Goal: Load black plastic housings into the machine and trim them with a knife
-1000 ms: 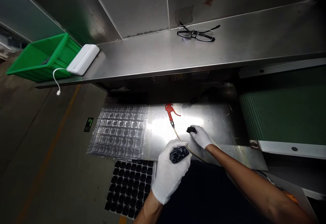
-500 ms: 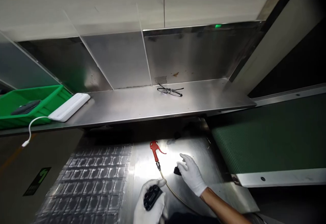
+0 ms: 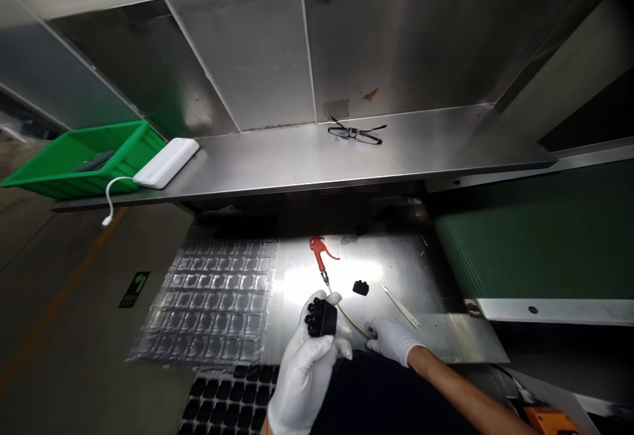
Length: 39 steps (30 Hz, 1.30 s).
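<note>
White gloves cover both hands. My left hand (image 3: 310,362) is closed round a black part (image 3: 321,318) with several round knobs along one side, held above the table's front edge. My right hand (image 3: 393,340) is low over the metal table (image 3: 292,342), beside the hose; its fingertips are curled and what they hold, if anything, is too small to tell. A second black part (image 3: 360,287) lies on the table, with white tweezers (image 3: 402,306) to its right. The red air gun (image 3: 318,253) lies further back, its hose running between my hands.
Clear plastic trays (image 3: 212,300) cover the table's left side; a tray of black parts (image 3: 228,401) sits below. On the shelf (image 3: 277,164) are glasses (image 3: 355,133), a white power bank (image 3: 168,163) and a green bin (image 3: 74,187). A green conveyor (image 3: 545,243) stands right.
My right hand has left the second black part and moved down towards the table's front edge. The tweezers now show. My left hand has turned its part. The view has shifted down and left.
</note>
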{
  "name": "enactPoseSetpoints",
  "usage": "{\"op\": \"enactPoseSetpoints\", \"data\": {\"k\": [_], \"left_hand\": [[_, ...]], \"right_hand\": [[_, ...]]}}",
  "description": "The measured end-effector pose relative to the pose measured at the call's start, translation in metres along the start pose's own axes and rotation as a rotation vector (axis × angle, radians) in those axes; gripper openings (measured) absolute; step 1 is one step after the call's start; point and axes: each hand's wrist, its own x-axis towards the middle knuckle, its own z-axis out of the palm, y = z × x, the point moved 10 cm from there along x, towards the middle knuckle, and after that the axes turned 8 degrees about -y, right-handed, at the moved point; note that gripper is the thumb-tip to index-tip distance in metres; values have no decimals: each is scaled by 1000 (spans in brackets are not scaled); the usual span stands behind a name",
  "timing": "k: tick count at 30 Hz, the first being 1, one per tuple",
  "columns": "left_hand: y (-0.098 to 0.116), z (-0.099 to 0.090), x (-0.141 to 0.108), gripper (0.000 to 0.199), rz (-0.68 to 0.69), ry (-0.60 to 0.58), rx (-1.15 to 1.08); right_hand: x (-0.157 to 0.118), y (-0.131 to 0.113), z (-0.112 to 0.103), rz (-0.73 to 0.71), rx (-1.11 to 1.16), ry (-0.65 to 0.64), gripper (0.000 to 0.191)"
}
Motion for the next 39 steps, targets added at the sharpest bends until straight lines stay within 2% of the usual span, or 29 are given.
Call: {"op": "enactPoseSetpoints", "data": {"k": [2, 4, 6, 13, 17, 24, 39], "left_hand": [[1, 11, -1, 52, 4, -58, 55], [1, 20, -3, 49, -20, -69, 207], [1, 25, -4, 45, -42, -38, 331], [0, 34, -9, 42, -53, 67, 460], [3, 35, -13, 42, -29, 63, 526], [4, 36, -15, 45, -3, 29, 511], [8, 33, -7, 46, -30, 41, 563]], "right_hand": [[4, 6, 11, 15, -67, -62, 20], [6, 8, 19, 13, -114, -97, 24], [7, 10, 25, 7, -139, -115, 26], [4, 19, 38, 10, -119, -139, 34], [1, 18, 37, -4, -92, -147, 36], [0, 15, 33, -1, -79, -165, 36], [4, 9, 27, 31, -83, -225, 34]]}}
